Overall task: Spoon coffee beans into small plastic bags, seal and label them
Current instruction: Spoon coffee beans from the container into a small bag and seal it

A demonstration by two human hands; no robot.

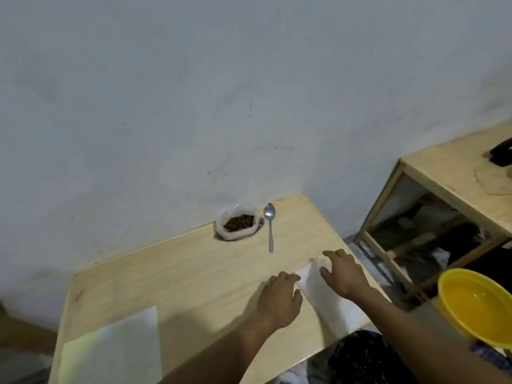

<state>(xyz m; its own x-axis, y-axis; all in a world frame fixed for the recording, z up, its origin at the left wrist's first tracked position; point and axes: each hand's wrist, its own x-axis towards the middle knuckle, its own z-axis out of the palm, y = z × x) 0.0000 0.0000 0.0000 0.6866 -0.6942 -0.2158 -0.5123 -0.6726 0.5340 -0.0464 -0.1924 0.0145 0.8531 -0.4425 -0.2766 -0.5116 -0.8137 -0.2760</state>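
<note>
Your left hand [278,300] rests palm-down on the worktop [177,273], fingers relaxed, tips touching the edge of the stack of plastic bags [324,295]. Your right hand [343,273] lies on the stack, fingers spread and lightly bent. The open bag of coffee beans [238,223] stands by the wall, with the spoon [270,225] just beside it.

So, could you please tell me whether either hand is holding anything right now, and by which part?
Nothing is lifted. Both the left hand and right hand rest on the clear plastic bags lying flat on the table.
</note>
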